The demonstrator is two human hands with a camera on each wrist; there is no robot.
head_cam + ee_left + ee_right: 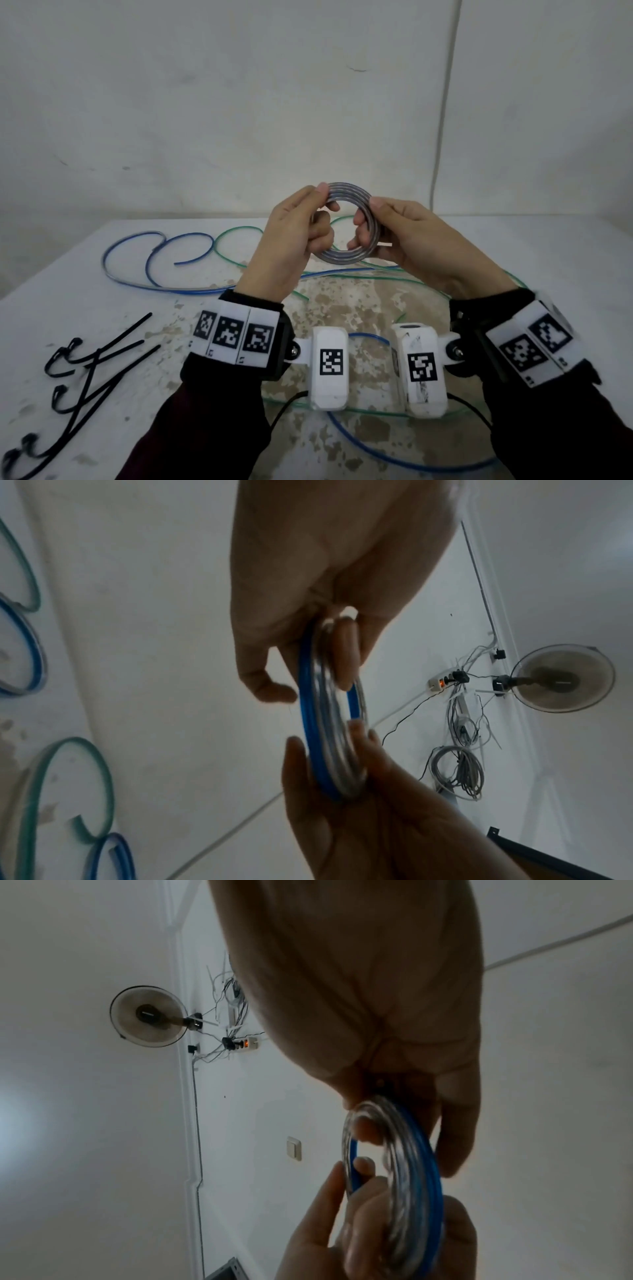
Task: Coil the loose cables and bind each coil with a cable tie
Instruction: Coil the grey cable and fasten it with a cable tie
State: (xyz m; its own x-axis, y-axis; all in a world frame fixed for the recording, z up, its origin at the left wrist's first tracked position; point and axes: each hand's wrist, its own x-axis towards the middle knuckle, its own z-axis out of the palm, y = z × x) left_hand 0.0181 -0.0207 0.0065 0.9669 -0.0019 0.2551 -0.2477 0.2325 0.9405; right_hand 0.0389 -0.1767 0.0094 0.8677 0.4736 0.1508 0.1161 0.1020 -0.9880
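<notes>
Blue-and-clear cable coil (349, 224) held up above the white table (565, 260), upright between both hands; left hand (291, 240) curled round its left rim, thumb on the outside, fingers through the middle; right hand (407, 233) gripping the right rim the same way; below the coil, loose blue cable (137, 270) and green cable (226, 253) sprawled on the table; black cable ties (89, 373) lying well left of the coil, near the table's front edge.

The head view is evenly and softly lit, bowing at its edges. Both wrist views are dim, bluish and blurred up close.
</notes>
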